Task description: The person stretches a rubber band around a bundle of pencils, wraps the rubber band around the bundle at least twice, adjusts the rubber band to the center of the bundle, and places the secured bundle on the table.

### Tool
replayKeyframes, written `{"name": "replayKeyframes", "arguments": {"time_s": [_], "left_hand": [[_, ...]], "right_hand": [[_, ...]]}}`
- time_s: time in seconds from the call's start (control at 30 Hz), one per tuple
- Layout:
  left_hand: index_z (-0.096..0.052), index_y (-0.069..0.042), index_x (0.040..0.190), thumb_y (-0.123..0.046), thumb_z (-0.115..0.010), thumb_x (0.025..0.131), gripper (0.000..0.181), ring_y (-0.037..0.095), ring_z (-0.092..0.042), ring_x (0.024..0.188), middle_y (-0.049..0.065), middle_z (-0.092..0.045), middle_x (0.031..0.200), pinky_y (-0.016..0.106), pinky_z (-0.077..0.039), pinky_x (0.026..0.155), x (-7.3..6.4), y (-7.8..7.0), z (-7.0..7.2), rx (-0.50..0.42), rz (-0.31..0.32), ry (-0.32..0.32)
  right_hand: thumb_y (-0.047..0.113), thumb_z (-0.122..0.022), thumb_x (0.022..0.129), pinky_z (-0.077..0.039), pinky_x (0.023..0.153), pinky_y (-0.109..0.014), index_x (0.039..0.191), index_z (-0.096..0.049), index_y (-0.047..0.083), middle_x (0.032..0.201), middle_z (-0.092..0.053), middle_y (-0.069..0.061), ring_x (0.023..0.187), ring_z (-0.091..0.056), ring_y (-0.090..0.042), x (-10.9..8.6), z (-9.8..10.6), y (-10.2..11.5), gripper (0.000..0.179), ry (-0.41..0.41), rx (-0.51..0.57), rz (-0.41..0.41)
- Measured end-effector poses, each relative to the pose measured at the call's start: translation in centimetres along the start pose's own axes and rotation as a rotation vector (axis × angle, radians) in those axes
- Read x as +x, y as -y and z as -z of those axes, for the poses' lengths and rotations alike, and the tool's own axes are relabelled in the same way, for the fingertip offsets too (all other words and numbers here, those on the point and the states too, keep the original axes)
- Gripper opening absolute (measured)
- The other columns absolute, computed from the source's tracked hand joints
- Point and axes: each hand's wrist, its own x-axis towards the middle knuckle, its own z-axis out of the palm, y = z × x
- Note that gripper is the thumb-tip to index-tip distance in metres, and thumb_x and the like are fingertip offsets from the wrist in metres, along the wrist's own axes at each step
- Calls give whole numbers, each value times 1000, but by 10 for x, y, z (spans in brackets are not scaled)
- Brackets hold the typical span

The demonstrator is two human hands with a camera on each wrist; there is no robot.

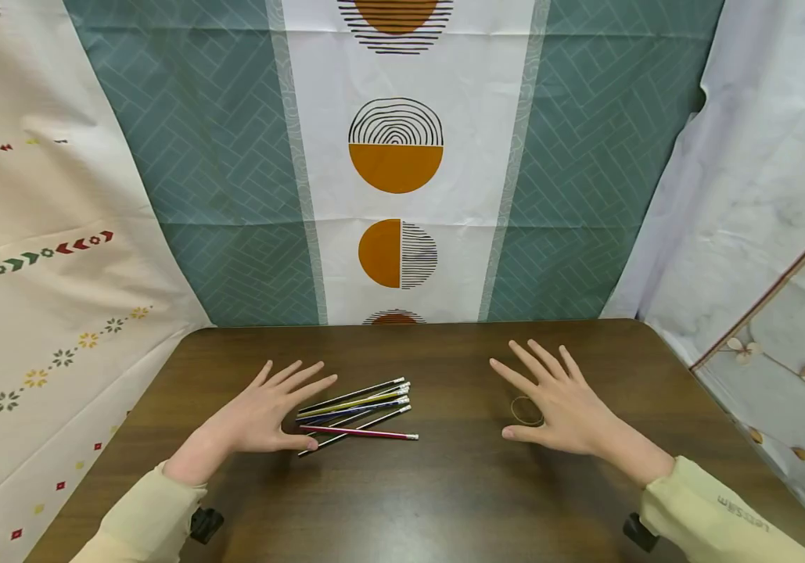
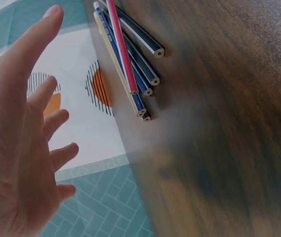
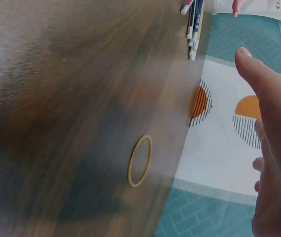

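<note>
held the left hand (image 1: 268, 410) above the table (image 1: 430, 500), with fingers and thumb spread apart and nothing in the grip. had it just beside the pencils (image 1: 356, 410), with the thumb overlapping their ends in the head view yet clear of them in the left wrist view. held the right hand (image 1: 574, 410) likewise over the other side, fingers apart, gripping nothing. seemed to spread both so as to touch nothing.

had the pencils lying in a loose fan on the table, between the hands but nearer the left, with eraser ends pointing right and flat, unsharpened ends toward the left hand. laid the red pencil (image 2: 122, 47) slantwise over others, free to tilt, probably, for want of anything binding the bundle.

had the band (image 3: 151, 149) flat on the table near the right hand, touching neither thumb nor fingers; looked slack, likely from having nothing inside to stretch it. showed a patterned cloth (image 1: 233, 156) behind, perhaps hung as a backdrop. wore light sleeves (image 1: 138, 516), with cuffs ending short of the hands and leaving them bare.
</note>
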Motion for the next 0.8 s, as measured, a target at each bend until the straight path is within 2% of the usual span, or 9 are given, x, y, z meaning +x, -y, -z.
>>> {"name": "replayKeyframes", "arguments": {"time_s": [0.27,0.5,0.8], "left_hand": [[-32,-32,155,-68,-70,76,95,37,-35,146,3,-34,161,72,-25,109,3,3,-1,-20,14,15],[-30,-31,156,-67,-70,77,96,34,-37,146,4,-34,161,69,-30,109,6,2,-6,-47,16,34],[-31,-26,156,-64,-72,79,95,38,-41,142,8,-34,161,68,-33,108,6,4,-17,-110,24,44]], "right_hand": [[69,-70,77,-11,116,-69,157,-26,33,166,-19,-8,152,-18,-37,26,-9,8,98,17,21,52],[71,-67,79,-13,117,-68,157,-23,34,167,-17,-5,153,-16,-34,44,-16,17,98,34,37,93],[66,-72,77,-15,116,-68,157,-24,32,167,-18,-5,153,-18,-33,68,-25,32,100,36,131,130]]}}
